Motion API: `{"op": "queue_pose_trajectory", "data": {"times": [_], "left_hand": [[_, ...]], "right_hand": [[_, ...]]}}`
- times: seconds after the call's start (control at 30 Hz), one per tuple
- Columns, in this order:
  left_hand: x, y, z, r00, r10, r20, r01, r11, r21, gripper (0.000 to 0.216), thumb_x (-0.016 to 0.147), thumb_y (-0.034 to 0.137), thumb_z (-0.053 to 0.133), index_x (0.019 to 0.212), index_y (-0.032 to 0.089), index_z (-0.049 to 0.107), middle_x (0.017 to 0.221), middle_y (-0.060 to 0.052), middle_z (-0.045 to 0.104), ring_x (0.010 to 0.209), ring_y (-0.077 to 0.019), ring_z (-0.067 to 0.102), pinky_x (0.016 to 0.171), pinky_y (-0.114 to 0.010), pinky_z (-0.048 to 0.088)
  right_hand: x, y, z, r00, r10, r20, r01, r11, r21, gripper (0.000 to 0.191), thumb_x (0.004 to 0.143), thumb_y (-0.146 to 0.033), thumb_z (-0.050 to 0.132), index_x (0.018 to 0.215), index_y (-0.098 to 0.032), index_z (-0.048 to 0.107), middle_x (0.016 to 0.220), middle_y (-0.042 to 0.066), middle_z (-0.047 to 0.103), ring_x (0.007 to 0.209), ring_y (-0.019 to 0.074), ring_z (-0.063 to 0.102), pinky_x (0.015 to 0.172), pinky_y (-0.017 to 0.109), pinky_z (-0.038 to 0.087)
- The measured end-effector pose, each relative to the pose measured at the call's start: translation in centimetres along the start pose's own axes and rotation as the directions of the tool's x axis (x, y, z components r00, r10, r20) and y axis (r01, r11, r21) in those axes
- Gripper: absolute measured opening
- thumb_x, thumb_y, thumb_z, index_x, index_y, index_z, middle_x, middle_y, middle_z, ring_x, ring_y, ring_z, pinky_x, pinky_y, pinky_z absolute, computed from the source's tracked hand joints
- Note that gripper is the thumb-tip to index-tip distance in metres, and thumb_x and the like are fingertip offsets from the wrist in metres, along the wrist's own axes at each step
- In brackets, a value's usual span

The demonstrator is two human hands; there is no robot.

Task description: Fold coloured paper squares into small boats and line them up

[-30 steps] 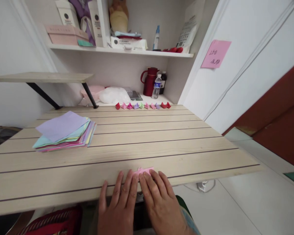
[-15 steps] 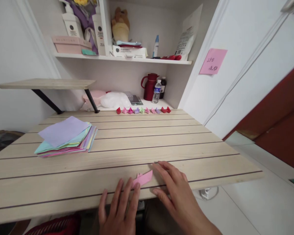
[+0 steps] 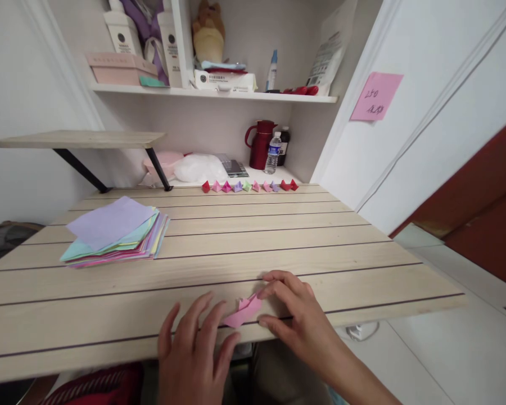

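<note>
A folded pink paper boat lies on the wooden desk close to its front edge, tilted up toward the right. My left hand is just left of the boat, its fingers spread and slightly bent, holding nothing. On the other side, my right hand curves around the boat's right end. Its index fingertip is at or against that tip, while the thumb is apart and lower down; whether the finger presses the paper I cannot tell.
A stack of coloured paper sheets lies on the desk at the left. Several small folded paper pieces stand in a row along the back edge. Behind them are a red jug and a water bottle. A raised wooden shelf stands back left.
My left hand has drawn back left, off the boat, and its fingers have spread. My right hand's fingers have curled closer to the boat's right end. The boat's folds show more openly.
</note>
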State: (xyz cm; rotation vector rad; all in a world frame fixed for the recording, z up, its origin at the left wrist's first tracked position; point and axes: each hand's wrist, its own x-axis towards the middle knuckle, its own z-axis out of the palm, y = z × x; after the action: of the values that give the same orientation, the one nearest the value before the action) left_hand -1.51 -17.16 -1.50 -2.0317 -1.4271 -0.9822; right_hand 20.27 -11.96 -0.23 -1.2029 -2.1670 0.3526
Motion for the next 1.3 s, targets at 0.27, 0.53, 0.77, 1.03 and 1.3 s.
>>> {"op": "queue_pose_trajectory", "data": {"times": [0.27, 0.53, 0.77, 1.03, 1.3], "left_hand": [[1.7, 1.6, 1.2, 0.999, 0.006, 0.049, 0.002, 0.987, -0.160, 0.018, 0.092, 0.014, 0.049, 0.103, 0.023, 0.060, 0.096, 0.000, 0.073, 0.090, -0.0158, 0.067, 0.091, -0.035, 0.044], [1.5, 1.8, 1.5, 0.998, -0.002, 0.059, 0.015, 0.975, -0.221, 0.019, 0.094, 0.013, 0.047, 0.102, 0.023, 0.060, 0.098, 0.000, 0.073, 0.094, -0.0141, 0.067, 0.102, -0.037, 0.036], [1.7, 1.5, 1.2, 0.995, 0.054, 0.082, -0.039, 0.985, -0.169, 0.014, 0.095, 0.017, 0.048, 0.101, 0.023, 0.060, 0.097, -0.001, 0.073, 0.092, -0.0158, 0.067, 0.100, -0.038, 0.037], [1.1, 1.2, 1.4, 0.994, 0.073, 0.078, -0.059, 0.984, -0.169, 0.016, 0.093, 0.017, 0.054, 0.101, 0.025, 0.065, 0.103, -0.001, 0.071, 0.094, -0.0152, 0.066, 0.101, -0.036, 0.037], [0.6, 2.5, 1.9, 0.992, -0.109, 0.069, 0.119, 0.976, -0.180, 0.024, 0.097, 0.022, 0.045, 0.091, 0.027, 0.068, 0.100, 0.000, 0.072, 0.092, -0.0163, 0.066, 0.103, -0.039, 0.036]], "right_hand": [[-0.1, 0.0, 0.0, 1.000, 0.008, -0.010, -0.008, 1.000, 0.026, 0.048, 0.081, -0.015, 0.072, 0.124, -0.032, 0.058, 0.133, 0.007, 0.053, 0.121, 0.0265, 0.054, 0.098, 0.043, 0.048], [-0.5, 0.1, 0.1, 0.997, -0.022, -0.071, 0.027, 0.998, 0.062, 0.016, 0.085, -0.015, 0.069, 0.094, -0.028, 0.067, 0.124, 0.006, 0.059, 0.113, 0.0254, 0.057, 0.091, 0.040, 0.051], [-0.8, 0.3, -0.4, 0.982, -0.170, -0.078, 0.169, 0.985, -0.023, 0.022, 0.092, -0.012, 0.053, 0.085, -0.026, 0.068, 0.120, 0.005, 0.064, 0.108, 0.0230, 0.060, 0.092, 0.043, 0.048], [-0.8, 0.4, -0.7, 0.983, -0.179, -0.042, 0.180, 0.984, 0.007, 0.017, 0.094, -0.018, 0.055, 0.085, -0.025, 0.067, 0.121, 0.004, 0.063, 0.111, 0.0235, 0.059, 0.094, 0.044, 0.046], [-0.5, -0.1, -0.8, 0.993, -0.111, -0.042, 0.114, 0.991, 0.071, 0.017, 0.097, -0.020, 0.051, 0.092, -0.027, 0.066, 0.113, 0.004, 0.067, 0.110, 0.0233, 0.060, 0.094, 0.042, 0.047]]}}
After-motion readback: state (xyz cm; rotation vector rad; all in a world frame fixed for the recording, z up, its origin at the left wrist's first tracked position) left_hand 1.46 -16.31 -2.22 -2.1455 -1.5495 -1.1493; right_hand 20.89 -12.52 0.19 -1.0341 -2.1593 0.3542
